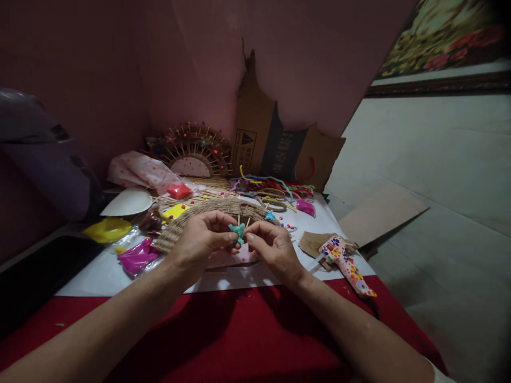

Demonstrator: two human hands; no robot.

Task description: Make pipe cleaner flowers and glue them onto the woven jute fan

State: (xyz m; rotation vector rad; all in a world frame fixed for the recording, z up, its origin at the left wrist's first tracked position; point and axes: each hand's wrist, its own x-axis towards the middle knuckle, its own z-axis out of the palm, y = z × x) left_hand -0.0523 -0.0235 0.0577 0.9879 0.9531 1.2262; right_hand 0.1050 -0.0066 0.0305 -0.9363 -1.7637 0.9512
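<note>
My left hand (204,235) and my right hand (270,246) meet over the table, both pinching a small teal clay piece (238,231) between their fingertips. Thin wooden sticks poke up just behind the piece. Directly behind my hands lies a brown corrugated-cardboard arch (207,211) with sticks set in it. A second small blue clay shape (270,215) sits on the arch's right end.
A floral glue gun (346,265) lies right of my hands on white paper (99,276) over a red cloth (239,330). Clay bags: yellow (107,230), magenta (138,256), red (179,191). Coloured pipe cleaners (275,187), a finished stick fan (194,150) and torn cardboard (279,143) stand behind.
</note>
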